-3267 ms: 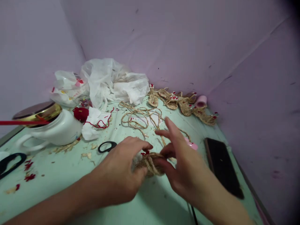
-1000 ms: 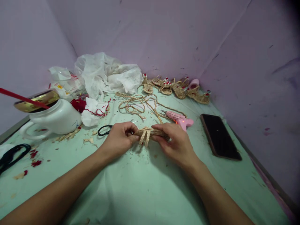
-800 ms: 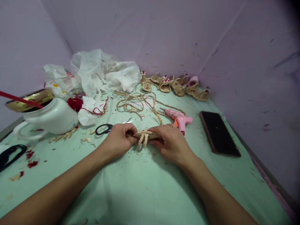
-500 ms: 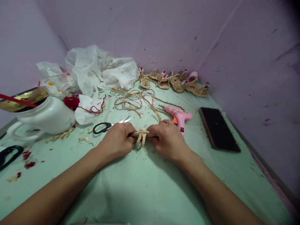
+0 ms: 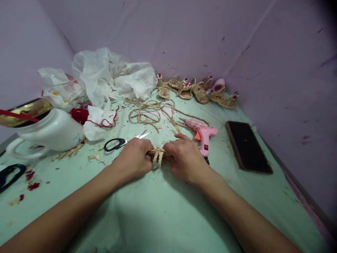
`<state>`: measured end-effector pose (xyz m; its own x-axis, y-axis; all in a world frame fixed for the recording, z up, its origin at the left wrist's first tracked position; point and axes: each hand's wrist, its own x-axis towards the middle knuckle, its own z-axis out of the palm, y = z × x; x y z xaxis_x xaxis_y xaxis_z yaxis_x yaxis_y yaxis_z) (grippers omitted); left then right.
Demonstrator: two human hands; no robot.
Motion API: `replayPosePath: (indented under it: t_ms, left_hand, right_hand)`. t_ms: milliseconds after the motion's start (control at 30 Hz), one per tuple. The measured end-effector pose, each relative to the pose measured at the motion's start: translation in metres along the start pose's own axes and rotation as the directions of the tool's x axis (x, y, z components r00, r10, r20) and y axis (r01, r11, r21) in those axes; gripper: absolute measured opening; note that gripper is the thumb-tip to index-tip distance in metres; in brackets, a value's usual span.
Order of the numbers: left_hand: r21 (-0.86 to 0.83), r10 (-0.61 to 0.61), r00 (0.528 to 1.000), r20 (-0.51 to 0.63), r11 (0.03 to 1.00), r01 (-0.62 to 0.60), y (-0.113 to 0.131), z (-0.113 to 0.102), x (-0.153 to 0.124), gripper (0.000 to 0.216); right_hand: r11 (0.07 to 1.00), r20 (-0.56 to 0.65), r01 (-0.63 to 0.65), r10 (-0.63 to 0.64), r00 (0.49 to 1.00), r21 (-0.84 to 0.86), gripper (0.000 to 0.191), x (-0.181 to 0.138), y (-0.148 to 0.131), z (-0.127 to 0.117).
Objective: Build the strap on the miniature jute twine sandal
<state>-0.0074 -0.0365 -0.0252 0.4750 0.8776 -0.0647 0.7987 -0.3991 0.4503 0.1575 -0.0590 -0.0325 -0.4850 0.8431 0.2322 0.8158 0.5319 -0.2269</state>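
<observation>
Between my hands is a small piece of braided straw rope [image 5: 158, 154], with short loops hanging at its middle. My left hand [image 5: 136, 154] is closed on its left end, and my right hand [image 5: 183, 154] grips the right end; both ends are hidden by the fingers. A long braided straw cord [image 5: 147, 116] lies in loose coils beyond them. Scissors with black handles [image 5: 116, 144] rest just past my left hand, blades partly open. A pink glue gun [image 5: 202, 133] with an orange trigger lies beyond my right hand.
Along the back wall sit several small woven straw slippers [image 5: 201, 94] with red and white beads. A phone [image 5: 249, 147] lies at right. At left are a tipped white jug [image 5: 52, 131], red yarn [image 5: 79, 116], white plastic bags [image 5: 113, 75] and a black-handled tool [image 5: 12, 175].
My right hand has shifted slightly left along the straw piece, its index finger lifted a little. Both hands keep hold. The whole view has moved slightly.
</observation>
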Motion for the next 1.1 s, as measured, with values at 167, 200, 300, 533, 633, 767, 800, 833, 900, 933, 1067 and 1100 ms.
replayPosePath:
  t_ms: [167, 200, 300, 533, 633, 767, 800, 833, 900, 933, 1067, 1100]
  left_hand:
    - [-0.041, -0.004, 1.000, -0.005, 0.999, 0.004, 0.001, 0.001, 0.001, 0.015]
    - [-0.046, -0.008, 1.000, -0.004, 0.999, 0.007, 0.001, 0.001, 0.001, 0.015]
    - [-0.062, -0.019, 1.000, 0.010, 0.998, 0.019, 0.000, -0.001, 0.001, 0.013]
    - [-0.118, -0.009, 0.997, 0.076, 0.993, 0.018, -0.005, -0.007, 0.004, 0.012]
    - [-0.177, 0.022, 0.989, 0.144, 0.984, 0.004, -0.006, -0.012, 0.005, 0.013]
    - [-0.267, 0.059, 0.986, 0.158, 0.964, -0.015, -0.007, -0.013, 0.004, 0.017]
    - [-0.244, 0.061, 0.989, 0.135, 0.969, -0.026, -0.007, -0.011, 0.004, 0.016]
    - [-0.214, 0.063, 0.992, 0.110, 0.976, -0.038, -0.007, -0.009, 0.004, 0.016]
    - [-0.166, 0.070, 0.995, 0.065, 0.984, -0.058, -0.007, -0.005, 0.005, 0.017]
    - [-0.158, 0.070, 0.996, 0.051, 0.986, -0.061, -0.007, -0.004, 0.004, 0.018]
    - [-0.136, 0.053, 0.998, 0.026, 0.989, -0.049, -0.003, -0.001, 0.004, 0.017]
    - [-0.129, 0.046, 0.999, 0.024, 0.991, -0.043, -0.002, -0.001, 0.004, 0.016]
  right_hand:
    - [0.999, 0.011, -0.006, 0.006, 1.000, 0.047, 0.018, 0.002, 0.000, 0.000]
    - [0.999, 0.016, -0.012, 0.011, 1.000, 0.044, 0.018, 0.002, 0.000, -0.001]
    - [0.997, 0.048, -0.058, 0.056, 0.997, 0.043, 0.015, 0.002, 0.001, -0.005]
    - [0.947, 0.050, -0.121, 0.111, 0.993, 0.299, 0.034, -0.001, 0.010, -0.007]
    - [0.949, 0.056, -0.158, 0.148, 0.987, 0.274, 0.027, -0.001, 0.010, -0.004]
    - [0.954, 0.052, -0.196, 0.190, 0.980, 0.227, 0.025, 0.000, 0.006, -0.004]
    - [0.956, 0.058, -0.192, 0.184, 0.981, 0.223, 0.025, 0.000, 0.004, -0.005]
    - [0.959, 0.061, -0.182, 0.173, 0.983, 0.219, 0.026, 0.000, 0.003, -0.005]
    - [0.965, 0.058, -0.158, 0.149, 0.987, 0.212, 0.027, 0.001, 0.002, -0.006]
    - [0.967, 0.055, -0.149, 0.140, 0.989, 0.206, 0.028, 0.001, 0.001, -0.006]
    - [0.975, 0.056, -0.148, 0.140, 0.988, 0.165, 0.026, 0.001, 0.001, -0.004]
    - [0.977, 0.068, -0.140, 0.131, 0.989, 0.158, 0.023, 0.001, 0.001, -0.004]
